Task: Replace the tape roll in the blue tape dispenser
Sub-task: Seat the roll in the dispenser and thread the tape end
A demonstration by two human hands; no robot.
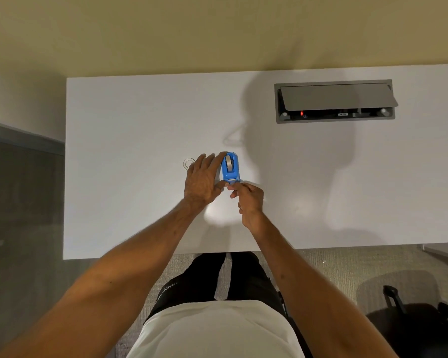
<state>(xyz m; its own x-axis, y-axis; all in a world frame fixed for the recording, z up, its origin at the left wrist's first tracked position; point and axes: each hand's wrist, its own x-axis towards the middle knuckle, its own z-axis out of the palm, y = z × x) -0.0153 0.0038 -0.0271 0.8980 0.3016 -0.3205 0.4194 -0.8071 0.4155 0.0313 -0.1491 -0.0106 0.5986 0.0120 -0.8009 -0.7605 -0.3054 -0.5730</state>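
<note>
The blue tape dispenser [230, 169] stands on the white table [130, 125] near its middle, with a grey-looking tape roll [229, 164] seated inside it. My left hand [202, 180] wraps the dispenser's left side, fingers along its top and thumb near its cutter end. My right hand [247, 196] pinches at the near cutter end, fingertips closed; whether tape is between them I cannot tell. A clear, ring-shaped roll or core [188, 162] lies flat on the table just left of my left hand, partly hidden by the fingers.
A grey cable box [334, 100] with its lid raised is set into the table at the back right. The table's left edge drops to grey floor. A dark bag [411, 324] sits on the floor at the lower right.
</note>
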